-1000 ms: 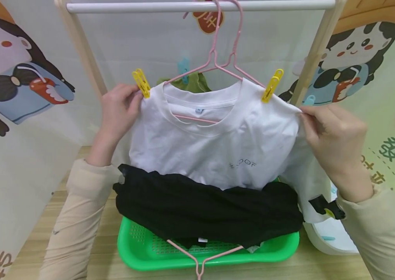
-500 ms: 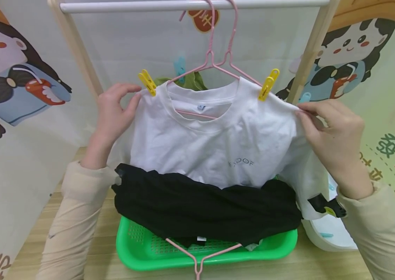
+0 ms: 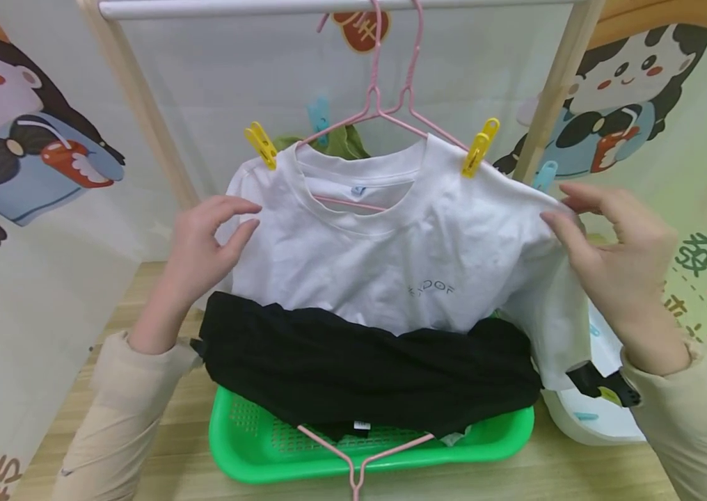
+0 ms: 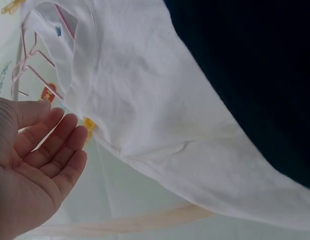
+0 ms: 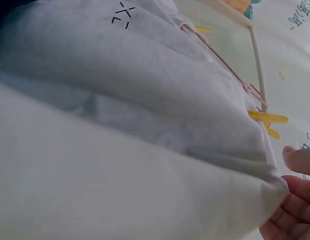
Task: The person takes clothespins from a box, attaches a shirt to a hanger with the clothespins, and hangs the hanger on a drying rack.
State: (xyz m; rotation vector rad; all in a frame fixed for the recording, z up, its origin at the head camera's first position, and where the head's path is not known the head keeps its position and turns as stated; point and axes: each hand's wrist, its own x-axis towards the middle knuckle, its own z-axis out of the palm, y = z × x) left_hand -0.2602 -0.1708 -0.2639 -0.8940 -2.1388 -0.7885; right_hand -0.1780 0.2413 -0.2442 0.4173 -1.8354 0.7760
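A white T-shirt [image 3: 366, 268] hangs on a pink wire hanger [image 3: 344, 129], with a yellow clothespin [image 3: 261, 145] at its left shoulder and a second yellow clothespin [image 3: 480, 147] at its right. My left hand [image 3: 203, 243] hovers in front of the left shoulder, thumb and fingers apart, holding nothing. At the right shoulder seam is my right hand [image 3: 625, 271]; its thumb stands away from the cloth, and in the right wrist view its fingers [image 5: 295, 210] lie behind the shirt's edge. Black cloth [image 3: 366, 369] covers the shirt's lower part.
A green basket [image 3: 234, 465] stands below, with another pink hanger [image 3: 353, 467] at its front. Behind the shirt hangs a green garment [image 3: 348, 142] under a blue clip [image 3: 319, 117]. The rack's white rail [image 3: 234, 8] crosses above. A white tub [image 3: 594, 433] with blue clips sits right.
My left hand has left the shirt's shoulder and dropped a little. The right hand has released its pinch on the right shoulder and shifted outward; the sleeves now droop.
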